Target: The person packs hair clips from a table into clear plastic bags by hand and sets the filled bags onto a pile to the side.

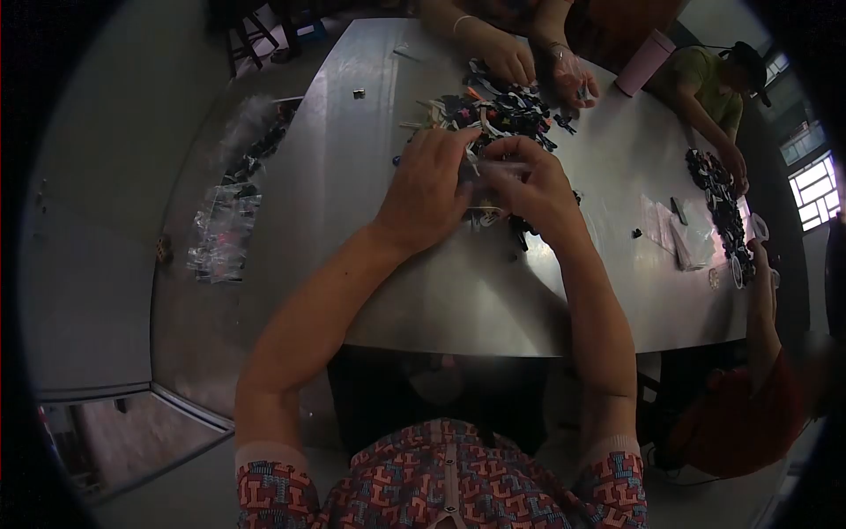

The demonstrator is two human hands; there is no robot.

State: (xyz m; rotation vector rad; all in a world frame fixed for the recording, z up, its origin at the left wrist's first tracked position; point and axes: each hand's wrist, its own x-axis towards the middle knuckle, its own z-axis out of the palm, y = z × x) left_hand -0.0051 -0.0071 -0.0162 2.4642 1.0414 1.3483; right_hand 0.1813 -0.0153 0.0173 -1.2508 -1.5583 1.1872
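Plastic, clear: I record a small bag point(506, 167) between the two hands, over the metal table point(344, 185). The right hand point(545, 187) pinches it; the left hand point(425, 181) curls beside it (fingertips obscured, grip I cannot tell). Beyond lie a heap of dark pieces point(527, 119), a co-worker's hand point(507, 57) and a pink bottle point(646, 63).

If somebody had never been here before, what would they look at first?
Probably the left hand and right hand in the middle, with see-through plastic between them. Just beyond lies a messy, mostly dark pile on the shiny table. Then maybe the pink bottle near the table's far right side, or the bright window at the picture's right.
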